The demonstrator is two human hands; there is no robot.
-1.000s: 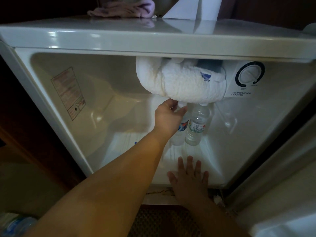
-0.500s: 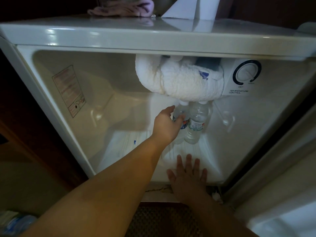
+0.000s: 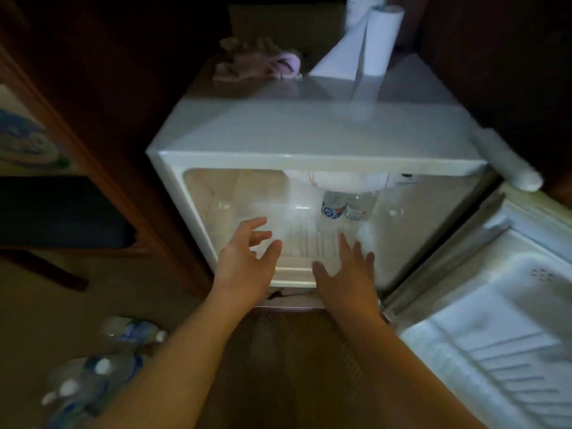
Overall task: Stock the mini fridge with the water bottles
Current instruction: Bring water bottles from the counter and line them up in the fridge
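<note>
The white mini fridge (image 3: 309,164) stands open in front of me. Two clear water bottles stand side by side at the back right of its floor: one with a blue label (image 3: 330,209) and one with a green label (image 3: 355,210), under a frosted ice lump (image 3: 337,181). My left hand (image 3: 247,258) hovers at the fridge's front opening, fingers spread and empty. My right hand (image 3: 346,270) rests flat on the front lip of the fridge floor, also empty. Several more water bottles (image 3: 93,373) lie on the floor at lower left.
The fridge door (image 3: 495,320) hangs open to the right. On top of the fridge lie a pinkish cloth (image 3: 257,65) and a paper towel roll (image 3: 376,41). Dark wooden furniture (image 3: 102,144) stands left of the fridge. A brown mat (image 3: 294,351) lies before it.
My left hand let go of the blue-label bottle and drew back out to the fridge's front. The camera pulled back and up, showing the fridge top, door and floor bottles.
</note>
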